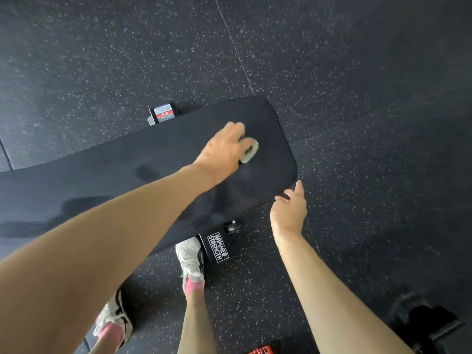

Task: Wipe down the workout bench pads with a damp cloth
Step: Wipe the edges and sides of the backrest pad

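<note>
Speckled rubber floor spreads beneath the black padded counter. Our left grip clasps the pale cloth, which is pressed onto the pad near its end. Right of it and nearer us, our right grip is released, straight fingers at the counter's corner edge.

Head-worn wide-angle view, facing steeply down, close above bench pad and floor

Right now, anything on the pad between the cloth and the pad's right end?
Nothing visible. The left hand holds the cloth on bare bench pad; the right hand touches only its near corner edge.
</note>
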Motion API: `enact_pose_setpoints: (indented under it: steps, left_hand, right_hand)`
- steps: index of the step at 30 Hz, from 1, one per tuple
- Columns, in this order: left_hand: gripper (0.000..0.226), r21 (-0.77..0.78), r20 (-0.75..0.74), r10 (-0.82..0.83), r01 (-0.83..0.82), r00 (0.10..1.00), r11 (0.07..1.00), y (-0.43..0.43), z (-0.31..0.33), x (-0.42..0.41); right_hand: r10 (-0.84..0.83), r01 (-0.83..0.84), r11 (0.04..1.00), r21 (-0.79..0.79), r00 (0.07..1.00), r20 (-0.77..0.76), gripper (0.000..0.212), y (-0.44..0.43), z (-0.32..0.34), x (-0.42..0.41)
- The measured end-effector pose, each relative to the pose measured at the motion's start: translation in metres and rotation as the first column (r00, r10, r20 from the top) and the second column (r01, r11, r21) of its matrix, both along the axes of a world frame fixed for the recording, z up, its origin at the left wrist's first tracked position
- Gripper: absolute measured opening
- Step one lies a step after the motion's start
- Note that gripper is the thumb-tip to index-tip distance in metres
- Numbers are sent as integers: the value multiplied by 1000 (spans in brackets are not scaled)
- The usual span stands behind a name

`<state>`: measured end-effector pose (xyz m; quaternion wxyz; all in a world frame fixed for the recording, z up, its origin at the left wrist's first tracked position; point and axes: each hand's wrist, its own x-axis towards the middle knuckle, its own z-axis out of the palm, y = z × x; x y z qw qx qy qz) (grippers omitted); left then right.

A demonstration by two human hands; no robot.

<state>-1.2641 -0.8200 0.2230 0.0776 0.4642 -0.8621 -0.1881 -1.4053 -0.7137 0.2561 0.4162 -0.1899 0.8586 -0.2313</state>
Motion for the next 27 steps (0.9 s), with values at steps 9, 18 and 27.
enact_pose_setpoints:
  steps: [9, 18, 27]
  left_hand:
    - [40, -90, 123, -601, 612, 790, 786, 18, 8, -21]
    - [22, 76, 236, -415, 410, 879, 909, 21, 26, -65]
    - [29, -43, 134, 130, -125, 982, 991, -55, 17, -69]
  right_hand:
    - [-89, 87, 995, 49, 995, 44, 61, -4, -10, -18]
    - [-69, 68, 997, 22, 995, 76, 65, -7, -9, -31]
    - [-60, 60, 998, 1, 994, 87, 67, -6, -11, -37]
